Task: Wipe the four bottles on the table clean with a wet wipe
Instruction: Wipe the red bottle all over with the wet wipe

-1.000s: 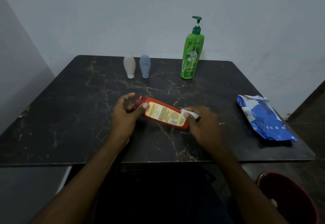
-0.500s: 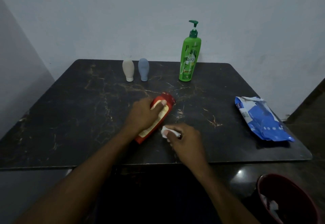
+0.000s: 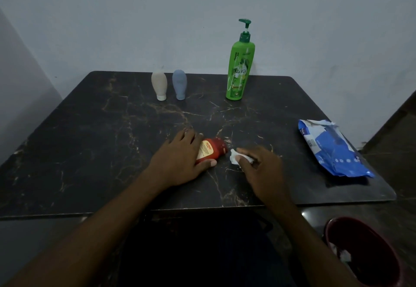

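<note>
Red bottle (image 3: 212, 149) lies on its side, front-centre of surface (image 3: 90, 140), gripped by left hand (image 3: 180, 160), thumb curled beneath. Right hand (image 3: 261, 167) pinches crumpled wet wipe (image 3: 234, 158) just beside bottle's exposed end.

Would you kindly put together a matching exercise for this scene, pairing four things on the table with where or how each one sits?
Things
1. green pump bottle
2. red bottle
3. wet wipe
4. blue wipes pack

Places or states
A. lying on its side, held by the left hand
B. pinched in the right hand
C. standing upright near the far edge of the table
D. lying flat near the table's right edge

Pairs: 1-C, 2-A, 3-B, 4-D
</note>
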Available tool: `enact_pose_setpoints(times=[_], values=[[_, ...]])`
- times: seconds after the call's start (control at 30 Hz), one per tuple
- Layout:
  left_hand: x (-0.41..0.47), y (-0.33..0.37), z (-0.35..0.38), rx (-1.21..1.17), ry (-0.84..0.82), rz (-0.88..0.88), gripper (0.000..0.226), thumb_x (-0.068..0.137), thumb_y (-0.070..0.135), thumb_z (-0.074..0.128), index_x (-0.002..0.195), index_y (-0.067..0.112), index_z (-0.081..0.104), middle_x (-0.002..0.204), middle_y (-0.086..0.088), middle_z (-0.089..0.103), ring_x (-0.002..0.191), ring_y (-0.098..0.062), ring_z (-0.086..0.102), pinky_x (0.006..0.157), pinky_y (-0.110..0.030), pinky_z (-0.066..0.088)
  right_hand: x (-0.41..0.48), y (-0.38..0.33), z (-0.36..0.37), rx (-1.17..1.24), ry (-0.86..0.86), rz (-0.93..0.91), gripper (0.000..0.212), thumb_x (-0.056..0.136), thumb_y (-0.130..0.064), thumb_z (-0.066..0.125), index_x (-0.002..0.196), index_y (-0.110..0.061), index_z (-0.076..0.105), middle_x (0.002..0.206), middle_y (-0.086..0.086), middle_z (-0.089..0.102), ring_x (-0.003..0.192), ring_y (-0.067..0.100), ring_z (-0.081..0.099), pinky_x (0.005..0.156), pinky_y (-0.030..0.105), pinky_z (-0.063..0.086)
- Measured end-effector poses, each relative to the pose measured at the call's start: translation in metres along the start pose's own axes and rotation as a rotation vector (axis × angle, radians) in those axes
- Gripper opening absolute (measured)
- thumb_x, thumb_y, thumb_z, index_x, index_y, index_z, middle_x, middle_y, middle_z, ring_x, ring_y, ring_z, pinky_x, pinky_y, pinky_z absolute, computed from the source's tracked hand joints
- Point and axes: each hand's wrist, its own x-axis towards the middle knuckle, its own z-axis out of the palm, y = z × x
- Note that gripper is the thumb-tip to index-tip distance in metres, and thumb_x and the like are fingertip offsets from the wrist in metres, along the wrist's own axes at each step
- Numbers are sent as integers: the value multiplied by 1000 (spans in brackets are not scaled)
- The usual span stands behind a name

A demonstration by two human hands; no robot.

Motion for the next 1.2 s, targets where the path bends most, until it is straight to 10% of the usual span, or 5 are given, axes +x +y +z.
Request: enact_pose_setpoints(times=[0.17, 0.43, 0.83, 1.0, 1.2], values=[[2, 2, 1, 48, 20, 18, 90, 88, 86, 31, 148, 19, 38, 150, -6, 44, 133, -23, 47, 105, -41, 47, 9, -23, 7, -145, -106, -74, 29, 99, -24, 58, 127, -19, 65, 121, -1, 62, 98, -1, 49, 74, 0, 34], [2, 6, 5, 147, 92, 31, 89, 88, 86, 29, 140, 17, 47, 142, -8, 54, 121, -24, 56, 95, -39, 51, 88, -66, 28, -481, -415, -103, 27, 96, -26, 60, 119, -13, 66, 121, 7, 62, 107, 19, 60, 95, 35, 51], [0, 9, 2, 142, 53, -1, 89, 88, 84, 32, 145, 16, 40, 147, -10, 50, 126, -27, 53, 92, -42, 51, 3, -41, 11, -329, -235, -120, 29, 103, -28, 49, 125, -18, 66, 125, 0, 58, 98, 3, 51, 83, 15, 36], [0, 8, 3, 151, 61, -2, 90, 87, 86, 31, 144, 17, 41, 147, -9, 50, 127, -27, 54, 92, -42, 51, 52, -62, 17, -450, -346, -87, 30, 103, -23, 47, 128, -12, 61, 128, 5, 55, 113, 18, 55, 98, 30, 45], [1, 6, 5, 150, 67, -9, 92, 84, 90, 29, 143, 19, 39, 146, -9, 51, 124, -27, 56, 89, -43, 53, 94, -75, 15, -479, -483, -73, 17, 96, -19, 59, 106, -7, 64, 101, 9, 65, 93, 22, 63, 83, 36, 54]])
